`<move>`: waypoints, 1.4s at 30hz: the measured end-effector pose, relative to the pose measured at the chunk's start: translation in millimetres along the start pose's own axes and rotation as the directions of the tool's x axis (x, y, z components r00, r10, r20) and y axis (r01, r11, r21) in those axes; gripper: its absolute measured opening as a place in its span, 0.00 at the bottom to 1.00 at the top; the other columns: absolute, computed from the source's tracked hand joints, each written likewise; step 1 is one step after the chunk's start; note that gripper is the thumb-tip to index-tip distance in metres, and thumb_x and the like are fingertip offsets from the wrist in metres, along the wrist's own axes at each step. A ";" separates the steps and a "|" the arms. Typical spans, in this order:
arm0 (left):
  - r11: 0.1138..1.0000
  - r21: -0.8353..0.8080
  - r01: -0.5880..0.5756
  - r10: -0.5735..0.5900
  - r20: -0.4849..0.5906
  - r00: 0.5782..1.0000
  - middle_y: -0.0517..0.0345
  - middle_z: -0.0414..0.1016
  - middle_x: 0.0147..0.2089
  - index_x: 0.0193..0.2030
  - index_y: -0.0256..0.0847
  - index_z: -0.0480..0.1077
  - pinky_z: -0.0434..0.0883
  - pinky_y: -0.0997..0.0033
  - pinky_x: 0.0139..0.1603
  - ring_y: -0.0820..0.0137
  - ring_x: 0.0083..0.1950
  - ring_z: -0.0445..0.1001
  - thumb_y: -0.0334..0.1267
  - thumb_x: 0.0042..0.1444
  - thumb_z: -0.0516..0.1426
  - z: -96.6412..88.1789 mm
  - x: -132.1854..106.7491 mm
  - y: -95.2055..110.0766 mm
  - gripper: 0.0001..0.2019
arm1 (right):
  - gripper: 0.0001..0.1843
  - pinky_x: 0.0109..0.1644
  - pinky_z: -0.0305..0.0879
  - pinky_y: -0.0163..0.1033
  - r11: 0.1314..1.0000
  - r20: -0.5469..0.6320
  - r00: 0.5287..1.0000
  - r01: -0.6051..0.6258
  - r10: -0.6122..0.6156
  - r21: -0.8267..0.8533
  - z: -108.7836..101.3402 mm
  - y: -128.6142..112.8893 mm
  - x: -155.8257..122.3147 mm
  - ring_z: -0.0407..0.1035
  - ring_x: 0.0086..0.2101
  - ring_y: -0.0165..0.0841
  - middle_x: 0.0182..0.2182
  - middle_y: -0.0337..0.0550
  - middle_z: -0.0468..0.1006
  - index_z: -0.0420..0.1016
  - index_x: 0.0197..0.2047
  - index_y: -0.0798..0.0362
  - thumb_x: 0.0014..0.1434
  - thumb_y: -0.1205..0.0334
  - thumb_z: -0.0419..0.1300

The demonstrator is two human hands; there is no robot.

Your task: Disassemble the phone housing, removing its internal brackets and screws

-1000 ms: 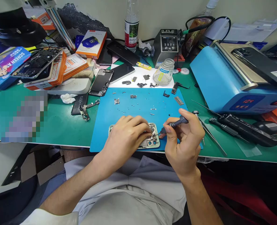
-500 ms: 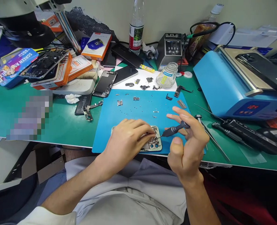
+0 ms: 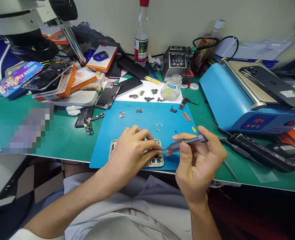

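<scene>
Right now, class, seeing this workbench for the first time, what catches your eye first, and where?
At the near edge of the blue mat, the left hand steadies an opened phone while the right hand holds a screwdriver to it. A big blue machine stands to the right.

Phone repair bench: soldering station (image 3: 175, 60), microscope (image 3: 24, 30).

Green bench (image 3: 67, 140) carries blue mat (image 3: 149, 116), blue machine (image 3: 224, 96).
</scene>
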State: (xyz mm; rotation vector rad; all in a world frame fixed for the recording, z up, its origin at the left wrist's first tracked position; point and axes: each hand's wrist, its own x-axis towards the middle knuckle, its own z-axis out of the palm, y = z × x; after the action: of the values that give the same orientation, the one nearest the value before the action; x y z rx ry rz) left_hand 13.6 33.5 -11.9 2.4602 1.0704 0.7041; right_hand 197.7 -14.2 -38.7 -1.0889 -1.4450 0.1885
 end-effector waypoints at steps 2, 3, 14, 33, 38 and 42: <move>1.000 0.006 -0.011 0.011 0.015 1.000 0.59 0.84 0.45 0.45 0.48 0.85 0.64 0.59 0.46 0.62 0.45 0.70 0.41 0.74 0.64 -1.8 0.4 3.0 0.07 | 0.30 0.30 0.83 0.36 0.998 -0.039 0.998 -0.049 0.051 0.049 -3.2 -0.6 1.7 0.78 0.31 0.30 0.46 0.43 0.82 0.64 0.72 0.43 0.73 0.72 0.61; 0.999 0.023 -0.027 0.027 0.026 0.999 0.59 0.84 0.45 0.44 0.46 0.84 0.63 0.59 0.46 0.62 0.44 0.70 0.41 0.74 0.64 -3.4 2.4 4.2 0.07 | 0.28 0.29 0.82 0.36 0.994 -0.108 0.991 -0.074 0.082 0.080 -5.5 0.0 2.8 0.77 0.30 0.29 0.44 0.42 0.82 0.65 0.72 0.42 0.73 0.71 0.61; 0.943 0.228 -0.242 0.206 0.169 0.964 0.52 0.84 0.44 0.46 0.42 0.85 0.67 0.58 0.50 0.59 0.48 0.76 0.34 0.73 0.62 14.9 112.8 16.4 0.08 | 0.24 0.15 0.66 0.32 0.977 -0.615 0.781 0.033 0.107 0.211 -14.8 2.1 1.1 0.64 0.19 0.27 0.33 0.36 0.76 0.72 0.69 0.43 0.73 0.66 0.61; 0.918 0.134 -0.372 0.337 0.229 0.913 0.52 0.85 0.47 0.49 0.41 0.85 0.71 0.58 0.52 0.62 0.48 0.79 0.32 0.75 0.59 31.5 126.1 6.4 0.11 | 0.18 0.40 0.66 0.44 0.607 0.269 0.907 0.018 0.324 -0.794 -171.9 36.6 26.7 0.79 0.42 0.41 0.45 0.43 0.84 0.78 0.65 0.44 0.76 0.57 0.58; 0.894 0.206 -0.398 0.351 0.234 0.907 0.50 0.82 0.48 0.47 0.41 0.84 0.67 0.56 0.50 0.56 0.51 0.75 0.36 0.71 0.65 16.8 114.5 7.2 0.04 | 0.17 0.42 0.68 0.44 0.541 0.352 0.899 0.165 0.262 -0.825 -165.1 39.7 24.3 0.80 0.51 0.44 0.51 0.45 0.85 0.76 0.65 0.48 0.77 0.61 0.56; 0.883 0.243 -0.401 0.345 0.245 0.906 0.49 0.80 0.49 0.47 0.41 0.82 0.65 0.59 0.49 0.57 0.51 0.73 0.36 0.71 0.65 22.2 109.5 13.1 0.04 | 0.17 0.42 0.66 0.45 0.511 0.299 0.922 0.138 0.246 -0.848 -158.4 44.1 20.6 0.79 0.51 0.44 0.49 0.43 0.85 0.76 0.65 0.48 0.77 0.62 0.57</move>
State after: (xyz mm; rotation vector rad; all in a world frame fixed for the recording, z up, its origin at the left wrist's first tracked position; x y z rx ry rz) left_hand 98.2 104.6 9.3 2.9623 0.6629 0.4172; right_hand 357.7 -51.8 -17.7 -2.0176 -1.9288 -0.3671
